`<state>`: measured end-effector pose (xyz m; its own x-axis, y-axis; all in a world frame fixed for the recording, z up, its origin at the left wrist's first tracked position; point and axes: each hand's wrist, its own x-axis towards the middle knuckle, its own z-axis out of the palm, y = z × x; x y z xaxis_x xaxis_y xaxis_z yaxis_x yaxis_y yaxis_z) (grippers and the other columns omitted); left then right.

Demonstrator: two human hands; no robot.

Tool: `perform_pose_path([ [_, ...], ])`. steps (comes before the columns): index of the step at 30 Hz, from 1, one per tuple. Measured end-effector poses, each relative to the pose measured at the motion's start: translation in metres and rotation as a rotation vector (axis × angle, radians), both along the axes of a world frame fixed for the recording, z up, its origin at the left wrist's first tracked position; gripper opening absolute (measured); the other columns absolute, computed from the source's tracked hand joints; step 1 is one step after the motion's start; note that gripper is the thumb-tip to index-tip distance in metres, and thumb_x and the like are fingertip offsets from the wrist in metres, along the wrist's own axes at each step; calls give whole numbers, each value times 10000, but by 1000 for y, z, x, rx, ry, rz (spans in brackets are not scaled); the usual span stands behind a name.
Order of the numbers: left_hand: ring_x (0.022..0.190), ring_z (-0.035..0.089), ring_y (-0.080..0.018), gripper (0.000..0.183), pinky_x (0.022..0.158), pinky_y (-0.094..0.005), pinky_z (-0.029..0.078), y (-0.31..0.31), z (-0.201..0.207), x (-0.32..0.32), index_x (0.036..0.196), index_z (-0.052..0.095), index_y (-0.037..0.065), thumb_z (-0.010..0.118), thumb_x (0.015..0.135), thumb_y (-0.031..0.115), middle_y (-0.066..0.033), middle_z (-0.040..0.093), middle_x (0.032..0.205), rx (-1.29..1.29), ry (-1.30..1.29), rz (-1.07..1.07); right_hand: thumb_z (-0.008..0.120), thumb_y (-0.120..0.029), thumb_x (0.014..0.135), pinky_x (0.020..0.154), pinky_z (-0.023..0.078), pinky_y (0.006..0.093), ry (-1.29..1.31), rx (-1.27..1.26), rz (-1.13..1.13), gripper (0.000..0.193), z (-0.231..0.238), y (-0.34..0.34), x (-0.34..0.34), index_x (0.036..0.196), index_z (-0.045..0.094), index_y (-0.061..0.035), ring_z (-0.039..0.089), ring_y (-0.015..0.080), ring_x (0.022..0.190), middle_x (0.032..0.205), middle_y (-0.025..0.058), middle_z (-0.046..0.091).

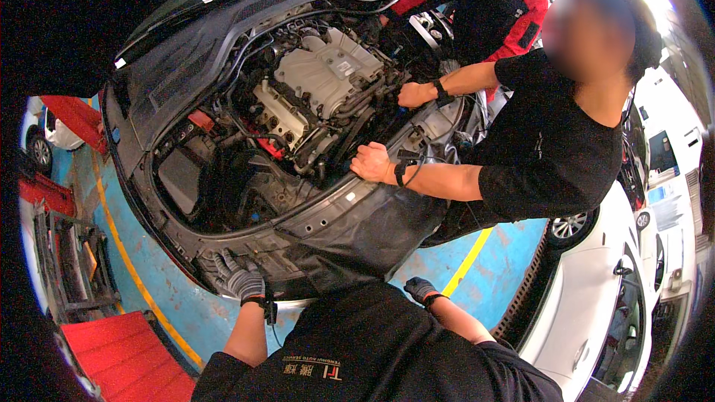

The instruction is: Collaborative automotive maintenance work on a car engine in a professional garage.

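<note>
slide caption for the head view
Gloved left hand at a car's front edge, a co-worker beside the exposed engine.

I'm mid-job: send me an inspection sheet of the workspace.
Surface: black protective cover draped over the car edge.
Job's things: grey-topped engine exposed in the open bay.
Clutter: dark metal rack and red panel at left.
Hands: left hand gloved, fingers spread on the car edge; right hand gloved, curled, contents unclear.
Cables: thin cable hangs from the left wrist device.
Surroundings: person in black and person in red-black jacket beside the bay; white car; blue floor.
</note>
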<state>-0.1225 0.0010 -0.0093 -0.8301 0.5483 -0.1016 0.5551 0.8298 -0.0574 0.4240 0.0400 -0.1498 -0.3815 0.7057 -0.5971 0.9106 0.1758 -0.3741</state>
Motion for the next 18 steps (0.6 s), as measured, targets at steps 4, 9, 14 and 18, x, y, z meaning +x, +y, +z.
perform_pose_path([
  [4,1507,82,-242,829,1196,-536,68,7,11,5,1554,230,216,580,852,486,-55,121,1637,-14,-67,5,524,-397,884,875,490,479,-61,14,148,364,-21,-2,17,985,686,-87,601,416,1012,1030,222,650],
  [9,1512,54,-268,787,1193,-558,31,4,14,3,1552,242,212,519,883,521,-71,115,1638,-31,-91,25,517,-376,893,859,489,491,30,17,38,344,-16,-2,9,953,673,-75,601,415,998,990,222,644],
  [14,1458,237,-281,852,1172,-546,163,-2,-10,0,1543,245,223,651,811,383,-83,184,1613,112,71,-59,515,-379,922,914,477,468,-94,-14,120,366,-13,16,10,1105,661,-97,586,381,1087,1154,179,639],
  [18,1455,246,-278,784,1178,-535,154,0,-3,7,1523,302,216,627,830,387,-85,198,1610,69,76,-45,631,-410,845,972,459,442,84,36,-348,517,59,51,-28,1205,605,-41,581,396,1116,1254,227,589],
])
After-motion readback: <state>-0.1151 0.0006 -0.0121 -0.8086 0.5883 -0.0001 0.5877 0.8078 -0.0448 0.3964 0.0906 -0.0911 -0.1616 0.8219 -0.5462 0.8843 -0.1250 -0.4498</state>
